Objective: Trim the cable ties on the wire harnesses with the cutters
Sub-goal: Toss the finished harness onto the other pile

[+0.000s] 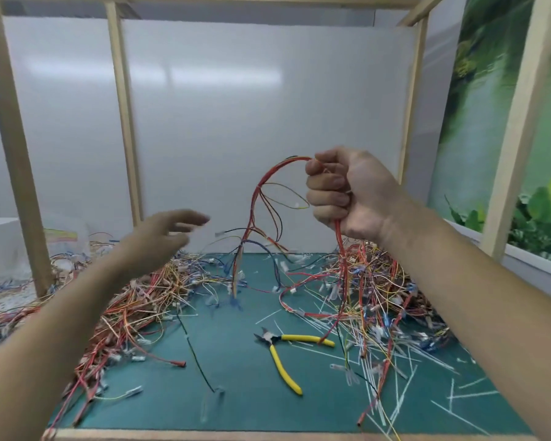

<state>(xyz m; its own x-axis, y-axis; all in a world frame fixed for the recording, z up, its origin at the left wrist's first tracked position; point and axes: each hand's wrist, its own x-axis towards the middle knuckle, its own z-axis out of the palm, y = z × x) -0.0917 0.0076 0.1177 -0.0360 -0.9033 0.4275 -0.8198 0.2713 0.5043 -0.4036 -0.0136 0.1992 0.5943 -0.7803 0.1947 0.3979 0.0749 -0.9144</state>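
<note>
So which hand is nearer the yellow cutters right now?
Neither clearly. The cutters lie untouched on the mat. The left hand hovers open up-left of them; the right hand is raised above-right, gripping a harness.

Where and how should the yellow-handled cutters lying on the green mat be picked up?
Probably by the two yellow handles, from above and the near side. The cutters lie flat on the mat, jaws pointing far-left, handles splayed open toward the person. The left hand is open and empty, so it could take them; the right hand holds a wire harness.
</note>
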